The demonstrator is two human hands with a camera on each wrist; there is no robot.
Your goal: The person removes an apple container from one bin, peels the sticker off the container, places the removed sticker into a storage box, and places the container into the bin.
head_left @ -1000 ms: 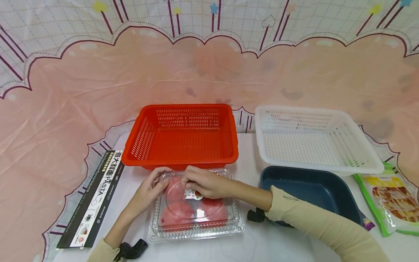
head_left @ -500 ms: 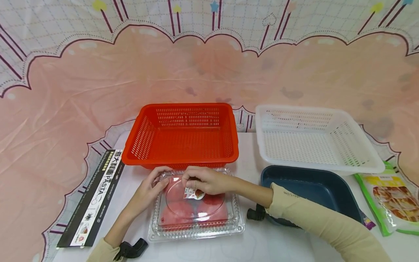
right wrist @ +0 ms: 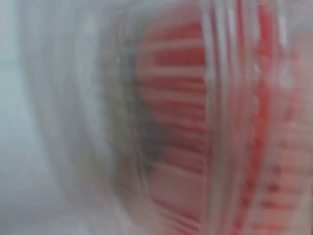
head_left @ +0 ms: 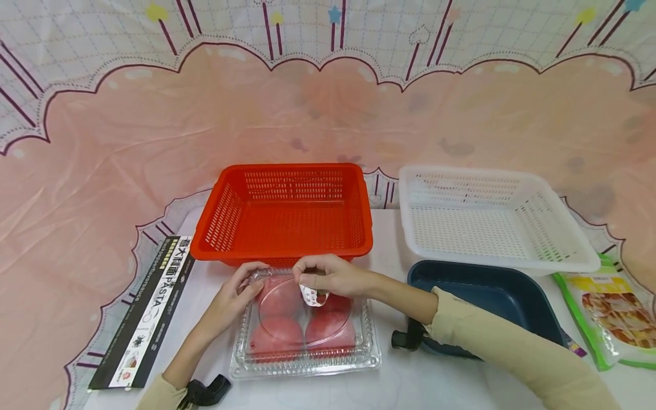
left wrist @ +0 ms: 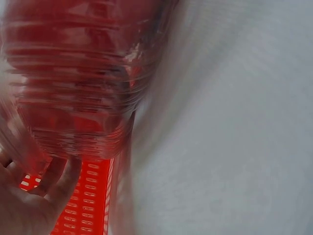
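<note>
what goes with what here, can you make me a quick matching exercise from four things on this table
Things:
1. red basket
2. white basket
3. pasta box
4. clear clamshell box

Places:
A. flat along the table's left edge
B. nearest the person, under both hands, red fruit inside
C. back right, just behind a dark blue tray
D. back middle, just behind the clamshell

Right pairs: 1-D, 2-C, 3-A, 4-B

The left hand holds the clamshell's far left corner; the right hand pinches a small label sticker at its lid.
</note>
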